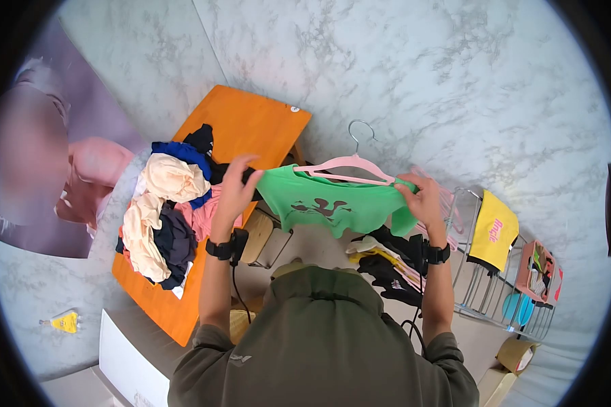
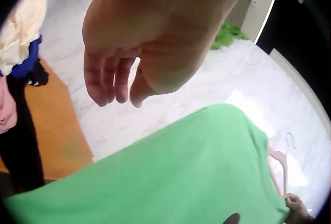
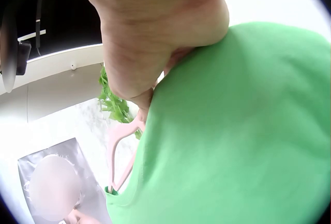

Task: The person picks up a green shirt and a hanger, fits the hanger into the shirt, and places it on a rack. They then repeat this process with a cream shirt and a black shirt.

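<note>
A green T-shirt (image 1: 380,207) with a dark print on its front hangs on a pink hanger (image 1: 349,162) with a metal hook. My right hand (image 1: 424,198) pinches the shirt's right shoulder together with that end of the hanger. In the right wrist view, the green cloth (image 3: 232,120) spreads beside the hand, and the hanger (image 3: 115,149) shows at the neckline. My left hand (image 1: 232,197) is beside the shirt's left shoulder. From the left wrist view, this hand (image 2: 150,38) hovers above the cloth, its fingers loosely bent with nothing between them.
On the left, an orange table (image 1: 251,125) bears a heap of clothes (image 1: 170,178). A metal rack (image 1: 465,292) at the right carries a yellow garment (image 1: 493,227) and a pink basket (image 1: 525,271). Dark and yellow clothes (image 1: 390,277) lie below the shirt.
</note>
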The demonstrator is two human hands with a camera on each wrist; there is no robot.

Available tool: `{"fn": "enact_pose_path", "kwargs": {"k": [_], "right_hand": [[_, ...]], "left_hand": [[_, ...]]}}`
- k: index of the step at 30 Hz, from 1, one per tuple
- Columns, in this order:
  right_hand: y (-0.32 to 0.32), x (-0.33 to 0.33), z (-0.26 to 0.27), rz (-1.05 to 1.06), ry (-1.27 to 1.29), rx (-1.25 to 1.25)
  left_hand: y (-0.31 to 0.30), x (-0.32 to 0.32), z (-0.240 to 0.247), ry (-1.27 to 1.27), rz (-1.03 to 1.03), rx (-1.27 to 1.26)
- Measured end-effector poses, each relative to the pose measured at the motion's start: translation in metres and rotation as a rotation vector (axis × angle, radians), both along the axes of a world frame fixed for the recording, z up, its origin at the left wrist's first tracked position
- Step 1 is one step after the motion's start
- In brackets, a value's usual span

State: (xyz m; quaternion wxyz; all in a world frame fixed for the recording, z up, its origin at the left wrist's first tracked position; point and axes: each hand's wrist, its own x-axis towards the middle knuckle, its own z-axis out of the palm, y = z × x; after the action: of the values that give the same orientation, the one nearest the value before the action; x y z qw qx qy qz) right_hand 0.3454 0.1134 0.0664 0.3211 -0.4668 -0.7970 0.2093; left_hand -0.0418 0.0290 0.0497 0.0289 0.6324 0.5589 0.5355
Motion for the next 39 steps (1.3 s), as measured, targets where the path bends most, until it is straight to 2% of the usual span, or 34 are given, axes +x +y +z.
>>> {"fn": "enact_pose_path", "kwargs": {"k": [1, 3, 4, 8, 10, 13, 15, 17, 20, 22, 25, 31, 34, 39], "right_hand": [[0.001, -0.004, 0.0, 0.019, 0.027, 0.012], [0.001, -0.007, -0.001, 0.04, 0.051, 0.023], [0.001, -0.008, -0.003, 0.051, 0.066, 0.005], [-0.003, -0.008, -0.01, -0.012, 0.0, -0.069], [-0.003, -0.006, -0.012, -0.015, 0.02, -0.061], [-0.002, -0.003, -0.009, 0.01, 0.069, -0.071], [-0.003, -0.004, 0.001, 0.037, 0.095, -0.087], [-0.006, -0.008, 0.01, 0.012, -0.003, -0.146], [-0.006, -0.011, -0.001, -0.008, 0.038, -0.14], [-0.006, -0.016, -0.001, -0.005, 0.031, -0.12], [-0.013, -0.032, 0.006, 0.025, 0.0, -0.06], [-0.02, -0.046, 0.008, 0.032, 0.012, -0.04], [-0.018, -0.049, 0.0, 0.027, 0.016, -0.049], [-0.017, -0.045, -0.001, 0.037, 0.023, -0.136]], "left_hand": [[0.003, 0.002, 0.007, -0.001, 0.006, -0.001], [0.006, 0.007, 0.015, 0.145, -0.294, -0.3], [0.006, 0.012, 0.022, 0.101, -0.334, -0.454], [0.007, 0.021, 0.018, 0.172, -0.319, -0.461], [0.012, 0.022, 0.015, 0.223, -0.281, -0.333], [0.017, 0.02, 0.017, 0.163, -0.351, -0.291], [0.016, 0.019, 0.027, 0.178, -0.367, -0.364], [0.016, 0.018, 0.029, 0.198, -0.384, -0.433], [0.013, 0.019, 0.018, 0.097, -0.346, -0.453], [0.012, 0.02, 0.012, 0.095, -0.209, -0.337], [0.016, 0.021, 0.012, 0.183, -0.222, -0.198], [0.009, 0.015, 0.012, 0.119, -0.182, -0.338], [0.013, 0.009, 0.0, 0.091, -0.298, -0.286], [0.008, -0.002, 0.005, 0.15, -0.36, -0.366]]}}
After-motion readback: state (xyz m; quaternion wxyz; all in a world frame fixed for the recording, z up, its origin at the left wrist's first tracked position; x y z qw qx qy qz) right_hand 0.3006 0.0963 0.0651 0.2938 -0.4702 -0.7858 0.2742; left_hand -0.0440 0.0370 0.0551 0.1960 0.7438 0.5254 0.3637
